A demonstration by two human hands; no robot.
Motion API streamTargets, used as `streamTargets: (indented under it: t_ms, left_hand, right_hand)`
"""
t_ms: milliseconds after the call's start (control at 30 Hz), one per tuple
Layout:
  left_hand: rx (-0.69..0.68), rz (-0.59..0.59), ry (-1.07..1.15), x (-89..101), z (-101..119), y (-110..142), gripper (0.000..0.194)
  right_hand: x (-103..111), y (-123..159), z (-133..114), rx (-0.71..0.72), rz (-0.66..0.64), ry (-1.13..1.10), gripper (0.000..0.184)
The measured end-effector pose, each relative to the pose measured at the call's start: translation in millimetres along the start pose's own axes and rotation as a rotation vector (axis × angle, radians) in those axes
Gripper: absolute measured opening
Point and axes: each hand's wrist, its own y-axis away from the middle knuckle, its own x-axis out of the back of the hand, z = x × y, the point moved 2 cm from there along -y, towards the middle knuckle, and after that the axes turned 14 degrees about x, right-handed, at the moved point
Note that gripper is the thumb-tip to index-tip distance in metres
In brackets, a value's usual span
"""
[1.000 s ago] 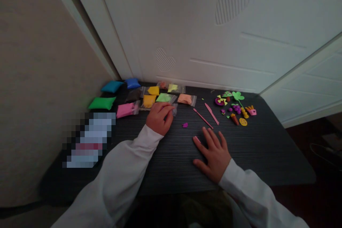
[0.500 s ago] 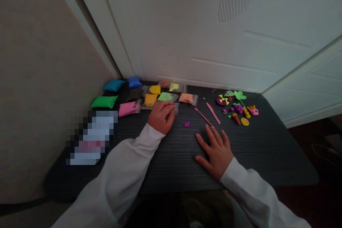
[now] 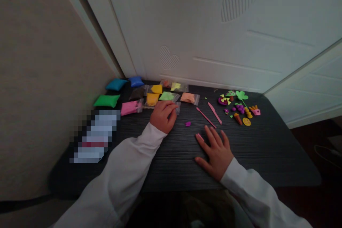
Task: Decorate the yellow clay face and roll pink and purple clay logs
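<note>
My left hand point(image 3: 163, 117) rests at the front of the row of bags, fingers curled and thumb drawn in. A clear plastic bag point(image 3: 177, 109) shows beside its fingertips; what the fingers hold, if anything, is hidden. My right hand point(image 3: 216, 152) lies palm down on the dark table, fingers spread. Along its index fingertip is a small pink strip point(image 3: 200, 137) whose kind I cannot make out. Between the hands sits a small purple clay piece point(image 3: 187, 124). Beyond the right fingers lie a thin pink modelling stick point(image 3: 206, 117) and a pink plastic knife point(image 3: 214, 113).
Bags of yellow clay point(image 3: 152, 99), light green clay point(image 3: 167, 96), peach clay point(image 3: 188, 97) and pink clay point(image 3: 129, 108) stand at the back left. Several small clay figures, among them a green clover point(image 3: 242, 95), lie at right. A blurred white item point(image 3: 98, 135) is at left.
The view has shifted slightly. Both hands keep nearly the same pose on the table, and the pink strip at my right index fingertip now shows more clearly.
</note>
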Motion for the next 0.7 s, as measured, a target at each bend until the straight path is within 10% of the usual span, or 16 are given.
streamTargets:
  t_ms: [700]
  left_hand:
    - [-0.01, -0.01, 0.017, -0.6, 0.1, 0.6, 0.018]
  right_hand:
    - [-2.6, -5.6, 3.3, -0.002, 0.037, -0.002, 0.06]
